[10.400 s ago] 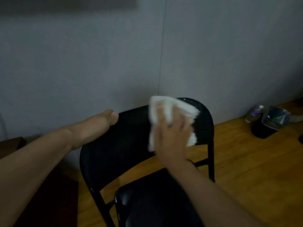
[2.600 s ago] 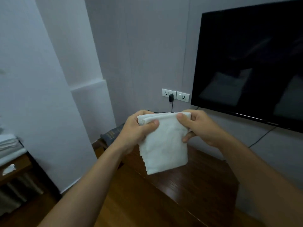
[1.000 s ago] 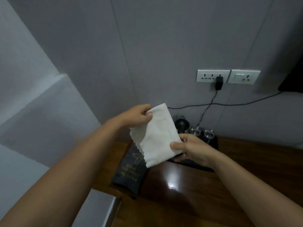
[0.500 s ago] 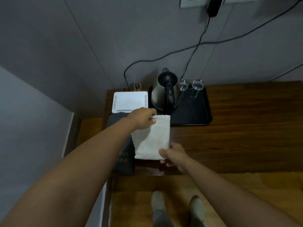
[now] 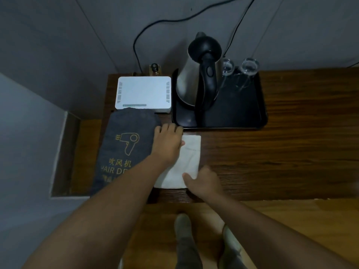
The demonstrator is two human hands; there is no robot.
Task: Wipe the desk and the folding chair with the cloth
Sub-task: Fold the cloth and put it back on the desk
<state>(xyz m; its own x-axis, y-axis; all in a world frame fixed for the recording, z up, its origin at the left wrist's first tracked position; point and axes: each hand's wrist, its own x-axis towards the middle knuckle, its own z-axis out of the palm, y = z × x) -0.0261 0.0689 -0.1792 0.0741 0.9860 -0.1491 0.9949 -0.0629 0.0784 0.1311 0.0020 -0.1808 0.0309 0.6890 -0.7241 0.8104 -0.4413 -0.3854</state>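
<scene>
The white cloth point(image 5: 187, 162) lies folded flat on the desk point(image 5: 272, 162); the left hand point(image 5: 168, 144) presses it open-palmed, the right hand point(image 5: 202, 181) pinches its near corner.

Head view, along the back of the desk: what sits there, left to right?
White router box → electric kettle → two upturned glasses, the kettle and glasses standing on the black tray.
</scene>
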